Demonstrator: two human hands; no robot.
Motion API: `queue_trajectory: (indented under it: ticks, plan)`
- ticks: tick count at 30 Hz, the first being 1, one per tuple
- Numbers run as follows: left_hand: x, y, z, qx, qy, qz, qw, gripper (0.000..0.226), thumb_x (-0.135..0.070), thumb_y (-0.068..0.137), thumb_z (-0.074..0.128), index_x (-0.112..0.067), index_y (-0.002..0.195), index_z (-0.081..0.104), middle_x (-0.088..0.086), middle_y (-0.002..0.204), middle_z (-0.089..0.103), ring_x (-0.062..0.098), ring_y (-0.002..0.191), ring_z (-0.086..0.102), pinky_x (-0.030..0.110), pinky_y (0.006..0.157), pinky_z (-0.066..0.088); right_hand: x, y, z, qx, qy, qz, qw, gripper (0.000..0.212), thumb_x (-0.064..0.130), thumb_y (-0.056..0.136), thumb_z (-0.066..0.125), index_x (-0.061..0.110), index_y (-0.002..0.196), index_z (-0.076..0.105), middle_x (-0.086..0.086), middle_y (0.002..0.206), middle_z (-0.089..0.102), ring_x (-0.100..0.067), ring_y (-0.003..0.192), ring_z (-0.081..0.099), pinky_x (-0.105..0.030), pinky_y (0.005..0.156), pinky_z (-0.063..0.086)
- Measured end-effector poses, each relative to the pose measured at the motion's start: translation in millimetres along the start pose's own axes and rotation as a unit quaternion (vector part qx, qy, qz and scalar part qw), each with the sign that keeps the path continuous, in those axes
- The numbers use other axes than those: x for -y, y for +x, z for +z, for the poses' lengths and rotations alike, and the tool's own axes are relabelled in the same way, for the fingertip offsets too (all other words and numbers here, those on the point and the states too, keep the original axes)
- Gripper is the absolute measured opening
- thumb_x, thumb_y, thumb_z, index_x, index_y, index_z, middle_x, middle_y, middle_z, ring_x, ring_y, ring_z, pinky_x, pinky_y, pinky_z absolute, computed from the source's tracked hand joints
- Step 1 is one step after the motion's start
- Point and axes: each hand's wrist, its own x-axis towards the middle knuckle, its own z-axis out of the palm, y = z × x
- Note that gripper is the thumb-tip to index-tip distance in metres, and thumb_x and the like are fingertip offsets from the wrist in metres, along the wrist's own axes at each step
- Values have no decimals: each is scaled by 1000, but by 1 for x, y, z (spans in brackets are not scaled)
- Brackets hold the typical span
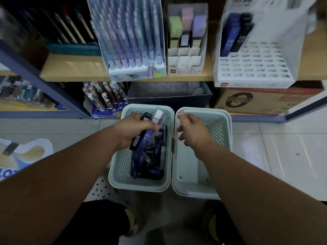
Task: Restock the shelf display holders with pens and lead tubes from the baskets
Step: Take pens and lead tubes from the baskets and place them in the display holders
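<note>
- The wooden shelf (74, 68) is a flat, pale board that runs across the top of the view and carries the display holders.
- A white card display holder (251, 68) stands at the right of the shelf. Its sloped face is a grid of small slots, and only the far-left corner is filled, with flat blue and black lead tubes (235, 38) standing upright.
- A pale blue pen holder (136, 71) stands left of it, packed with slim pastel pens (131, 41) in a tilted row.
- Two perforated plastic baskets with rounded corners sit side by side on the tiled floor, rims touching.
- The left basket (116, 167) holds a loose heap of flat dark blue and black lead tubes (150, 160).
- The right basket (226, 131) shows a bare smooth bottom.
- The left hand (132, 129) is over the left basket, its grip clamped on a bunch of lead tubes (155, 119), one of them clear and marked HB.
- The right hand (192, 131) hangs over the right basket's far-left corner, fingers loosely curled, its grip apart and holding nothing.
</note>
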Motion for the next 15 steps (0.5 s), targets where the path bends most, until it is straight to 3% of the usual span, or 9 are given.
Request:
queue_trajectory:
  ticks: [2, 5, 9, 12, 15]
  plan:
    - [-20, -11, 15, -43, -79, 22, 996, 6, -10, 87, 73, -9, 82, 76, 14, 78, 75, 23, 63, 71, 30, 54, 56, 25, -16, -9, 60, 86, 54, 993, 44, 68, 97, 41, 31, 103, 65, -9, 98, 70, -22, 75, 67, -32, 59, 55]
    - [-53, -29, 37, -62, -161, 66, 983, 5, -10, 89, 68, -5, 87, 70, 9, 69, 70, 17, 56, 65, 24, 54, 54, 58, -35, -25, 99, 125, 39, 987, 36, 64, 97, 48, 34, 106, 64, -7, 102, 69, -17, 67, 68, -28, 53, 54]
    - [-90, -60, 69, -7, -172, 85, 981, 13, -12, 91, 62, -9, 79, 66, 4, 60, 64, 16, 51, 58, 20, 47, 47, 100, -54, -52, 78, 126, -28, 989, 26, 47, 100, 57, 24, 93, 68, -2, 84, 70, -11, 52, 55, -22, 45, 43]
    - [-115, -83, 89, 40, -183, 61, 980, 24, -17, 93, 58, -8, 71, 62, 6, 59, 58, 15, 48, 54, 19, 44, 45, 123, -68, -75, 100, 150, -40, 983, 28, 35, 102, 59, 15, 83, 64, -13, 80, 62, -14, 56, 49, -20, 44, 37]
    - [-138, -104, 107, 56, -160, 38, 985, 24, -23, 93, 57, -8, 73, 58, 5, 62, 58, 14, 47, 55, 18, 43, 43, 138, -80, -99, 119, 172, -35, 977, 27, 30, 101, 61, 10, 83, 64, -11, 74, 62, -13, 58, 47, -19, 47, 36]
